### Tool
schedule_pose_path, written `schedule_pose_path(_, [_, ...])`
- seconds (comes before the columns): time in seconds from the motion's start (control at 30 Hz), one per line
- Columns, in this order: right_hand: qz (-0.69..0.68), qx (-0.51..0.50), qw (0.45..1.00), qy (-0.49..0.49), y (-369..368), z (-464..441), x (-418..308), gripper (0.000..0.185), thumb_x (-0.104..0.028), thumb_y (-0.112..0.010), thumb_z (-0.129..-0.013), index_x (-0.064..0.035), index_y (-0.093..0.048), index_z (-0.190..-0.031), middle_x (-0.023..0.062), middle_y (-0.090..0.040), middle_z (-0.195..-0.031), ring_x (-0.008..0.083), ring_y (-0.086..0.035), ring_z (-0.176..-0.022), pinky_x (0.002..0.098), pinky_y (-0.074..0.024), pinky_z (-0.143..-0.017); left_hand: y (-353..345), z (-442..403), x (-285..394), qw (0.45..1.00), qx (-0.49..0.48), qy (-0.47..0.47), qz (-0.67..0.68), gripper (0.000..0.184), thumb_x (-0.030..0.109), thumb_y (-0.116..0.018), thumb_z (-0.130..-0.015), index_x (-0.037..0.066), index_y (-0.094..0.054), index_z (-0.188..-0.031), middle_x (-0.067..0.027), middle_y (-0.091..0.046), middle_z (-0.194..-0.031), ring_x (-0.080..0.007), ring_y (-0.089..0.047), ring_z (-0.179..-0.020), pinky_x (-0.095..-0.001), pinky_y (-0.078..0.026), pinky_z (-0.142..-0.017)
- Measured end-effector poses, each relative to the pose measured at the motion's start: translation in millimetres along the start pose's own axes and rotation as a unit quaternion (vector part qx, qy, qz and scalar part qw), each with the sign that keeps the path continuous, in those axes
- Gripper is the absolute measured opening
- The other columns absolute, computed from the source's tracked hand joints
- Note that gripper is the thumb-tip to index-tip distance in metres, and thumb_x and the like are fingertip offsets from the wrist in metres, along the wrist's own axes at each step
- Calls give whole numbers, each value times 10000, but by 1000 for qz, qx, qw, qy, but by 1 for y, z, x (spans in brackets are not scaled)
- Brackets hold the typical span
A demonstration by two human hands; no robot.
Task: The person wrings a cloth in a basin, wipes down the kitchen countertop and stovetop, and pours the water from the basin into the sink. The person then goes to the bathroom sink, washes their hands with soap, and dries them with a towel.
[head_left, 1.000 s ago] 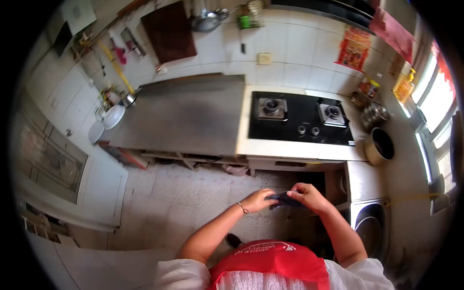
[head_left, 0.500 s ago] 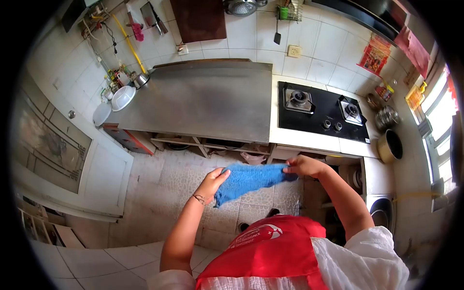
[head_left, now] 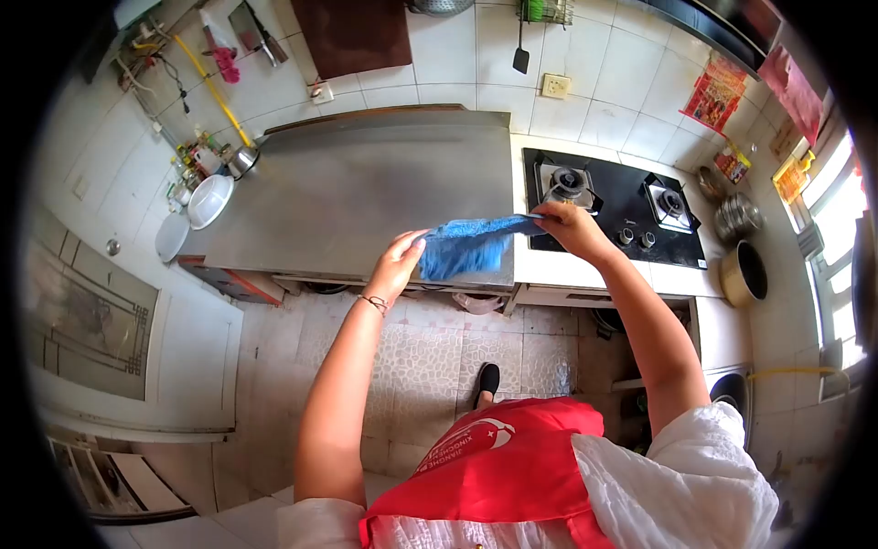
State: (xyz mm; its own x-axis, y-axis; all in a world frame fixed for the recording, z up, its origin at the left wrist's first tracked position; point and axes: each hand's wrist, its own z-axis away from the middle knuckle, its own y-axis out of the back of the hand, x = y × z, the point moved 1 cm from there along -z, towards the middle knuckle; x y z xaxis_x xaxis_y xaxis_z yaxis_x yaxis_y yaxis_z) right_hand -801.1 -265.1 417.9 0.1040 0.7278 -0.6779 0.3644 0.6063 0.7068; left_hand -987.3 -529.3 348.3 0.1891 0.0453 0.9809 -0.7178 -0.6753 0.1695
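Observation:
A blue cloth [head_left: 466,249] is stretched between my two hands, its lower part hanging loose and slightly blurred. My left hand [head_left: 397,261] pinches its left end, with the thumb on top. At the other end, my right hand [head_left: 569,227] grips a corner between thumb and fingers, close to the stove's front left. Behind and beneath the cloth lies the steel countertop [head_left: 366,183]; whether the cloth touches its front edge I cannot tell.
Right of the countertop is a black two-burner gas stove [head_left: 615,206]. A pot [head_left: 743,274] stands beyond it. White bowls [head_left: 210,201], bottles and a small metal pot [head_left: 241,161] sit at the counter's left end. A door [head_left: 101,311] is at the left.
Both hands have moved forward and up in view, carrying the cloth from above the floor to the countertop's front edge. A shoe now shows on the floor.

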Motion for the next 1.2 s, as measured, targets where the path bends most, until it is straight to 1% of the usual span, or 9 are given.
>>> schedule_pose_path(0.1, [54,-3,997,49,-19,3,41,209,-181,-631,-842,-36,-653,-991,161,-651,-824,286,-636,-738,360,-498,-684,13,-34,-41,984,-89,-61,-141,286,170,-537,-937,51,-585,-1193,-72,-479,-1290,-185,-445,-1213,-314,-340,-1033])
schedule_pose_path(0.2, [64,-169,984,-4,-44,15,69,316,-255,-641,-842,-49,-632,-1082,200,-608,-1019,333,-582,-955,391,-464,-831,8,-41,-73,917,-216,-10,-335,431,-12,-528,-802,128,-588,-1206,-123,-420,-1375,-281,-372,-1299,-368,-328,-1060])
schedule_pose_path(0.3, [52,-99,994,-14,-106,4,100,376,-275,-618,-862,-42,-602,-1156,238,-544,-1204,382,-517,-1129,414,-419,-962,-18,-57,-124,915,-140,-49,-376,521,-63,-487,-751,103,-547,-1241,-180,-430,-1367,-350,-366,-1297,-415,-301,-1079])
schedule_pose_path(0.37, [81,-14,996,-16,-162,-13,122,401,-277,-563,-887,-36,-552,-1207,242,-468,-1285,390,-439,-1199,445,-354,-1007,-65,-73,-161,959,-50,-54,-273,407,42,-504,-812,8,-540,-1216,-202,-429,-1355,-345,-366,-1293,-430,-287,-1077])
schedule_pose_path(0.5, [205,-25,971,-121,-235,-50,162,548,-356,-433,-925,-41,-382,-1369,219,-251,-1468,367,-191,-1380,526,-146,-1106,-124,-94,-187,893,-68,-52,-442,502,185,-451,-892,-6,-379,-1351,-175,-343,-1435,-301,-270,-1362,-444,-195,-1112])
schedule_pose_path(0.57, [207,-28,968,-142,-233,-76,169,587,-372,-422,-914,-37,-350,-1391,211,-219,-1485,362,-146,-1397,522,-86,-1117,-123,-117,-194,869,-80,-47,-485,538,235,-398,-910,21,-328,-1399,-155,-307,-1467,-278,-219,-1392,-454,-138,-1126])
schedule_pose_path(0.87, [267,60,942,-193,-222,-246,248,604,-366,-427,-901,-34,-340,-1397,224,-234,-1480,382,-175,-1386,515,-103,-1116,-100,-323,-217,865,-104,-128,-473,472,188,-421,-883,37,-430,-1330,-124,-383,-1410,-264,-298,-1340,-443,-188,-1100])
schedule_pose_path(1.13, [321,180,908,-200,-194,-431,354,549,-380,-414,-895,-55,-427,-1337,212,-352,-1415,364,-280,-1335,516,-187,-1084,-99,-553,-256,847,-93,-281,-442,384,192,-447,-876,59,-518,-1230,-73,-491,-1278,-246,-411,-1216,-410,-290,-1034])
schedule_pose_path(1.2, [330,213,898,-199,-189,-454,364,475,-368,-449,-875,-57,-488,-1232,211,-420,-1333,365,-330,-1289,512,-234,-1050,-100,-591,-262,845,-88,-311,-426,365,193,-454,-874,64,-540,-1204,-61,-518,-1245,-241,-439,-1185,-402,-316,-1017])
